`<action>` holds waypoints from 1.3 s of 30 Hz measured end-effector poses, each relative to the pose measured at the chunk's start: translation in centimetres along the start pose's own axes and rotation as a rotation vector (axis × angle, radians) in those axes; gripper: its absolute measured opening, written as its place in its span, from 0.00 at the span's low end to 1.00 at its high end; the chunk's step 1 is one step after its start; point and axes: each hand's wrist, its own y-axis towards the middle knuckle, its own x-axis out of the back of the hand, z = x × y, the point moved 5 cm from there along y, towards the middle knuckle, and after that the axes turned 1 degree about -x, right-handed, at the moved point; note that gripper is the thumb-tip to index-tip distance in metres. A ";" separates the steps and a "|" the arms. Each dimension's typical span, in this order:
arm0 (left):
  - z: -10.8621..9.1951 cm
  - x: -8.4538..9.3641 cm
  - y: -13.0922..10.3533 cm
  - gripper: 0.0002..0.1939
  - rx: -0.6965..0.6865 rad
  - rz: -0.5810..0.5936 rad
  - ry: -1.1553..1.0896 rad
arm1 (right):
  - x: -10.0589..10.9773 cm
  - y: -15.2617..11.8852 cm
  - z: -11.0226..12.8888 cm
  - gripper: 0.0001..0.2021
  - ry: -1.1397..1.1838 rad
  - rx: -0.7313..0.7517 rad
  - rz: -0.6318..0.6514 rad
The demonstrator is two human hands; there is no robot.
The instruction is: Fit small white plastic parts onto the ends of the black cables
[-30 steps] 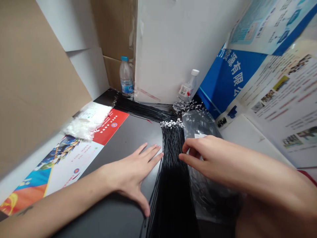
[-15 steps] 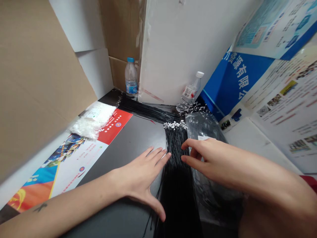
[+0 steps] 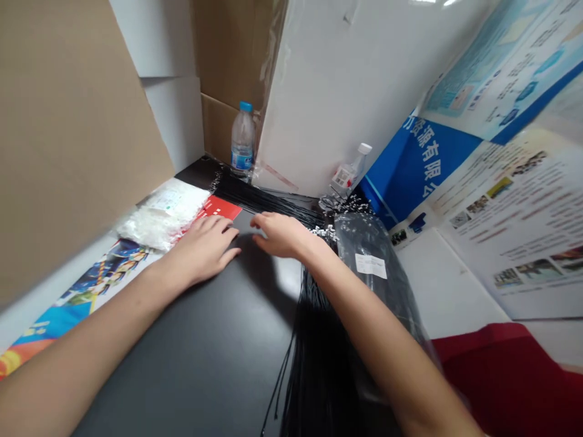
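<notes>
My left hand (image 3: 207, 247) rests palm-down at the inner edge of a printed sheet, fingers stretched and holding nothing. Beside it lies a clear plastic bag of white items (image 3: 166, 212). My right hand (image 3: 280, 233) hovers over the grey table, its fingers slightly bent and apart with nothing between them. Under my right forearm runs a thick bundle of black cords (image 3: 314, 340); the arm covers part of it. White tips (image 3: 324, 232) show at the bundle's far end. Another bundle of black cords (image 3: 268, 197) lies across the back of the table.
A blue-capped bottle (image 3: 243, 142) and a white-capped bottle (image 3: 348, 173) stand at the back. Right of the cords lies a clear plastic bag with a white label (image 3: 371, 266). Cardboard (image 3: 77, 133) rises at left, a white panel (image 3: 364, 79) behind, and posters at right.
Both hands have moved away from the near cord bundle, leftward and farther back. My right hand has crossed over the bundle to the grey table; my left has reached the printed sheet.
</notes>
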 end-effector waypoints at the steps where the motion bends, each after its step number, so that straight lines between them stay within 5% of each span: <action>1: 0.8 0.0 -0.1 0.20 0.044 0.004 0.015 | -0.2 1.8 -0.2 0.16 -0.025 -0.015 -0.032; 4: 1.6 0.4 -0.7 0.18 0.143 0.033 0.045 | -0.4 6.1 -1.2 0.17 -0.080 -0.114 -0.100; 7: 0.3 0.9 -1.1 0.17 0.172 0.056 0.041 | -0.8 8.6 -2.0 0.17 -0.110 -0.180 -0.114; 15: -0.4 1.9 -2.1 0.17 0.363 0.090 -0.001 | -0.7 9.4 -2.6 0.15 -0.124 -0.216 -0.142; 21: -0.5 2.7 -3.2 0.17 0.425 0.141 0.062 | 1.5 8.2 -3.0 0.18 -0.055 -0.167 -0.413; 28: 1.0 2.7 -3.3 0.17 0.464 0.160 0.108 | 9.2 4.1 -3.1 0.18 0.035 -0.092 -0.872; 39: 3.2 3.9 -3.1 0.23 0.545 0.143 0.098 | 15.2 -3.0 0.1 0.13 -0.095 -0.083 -0.920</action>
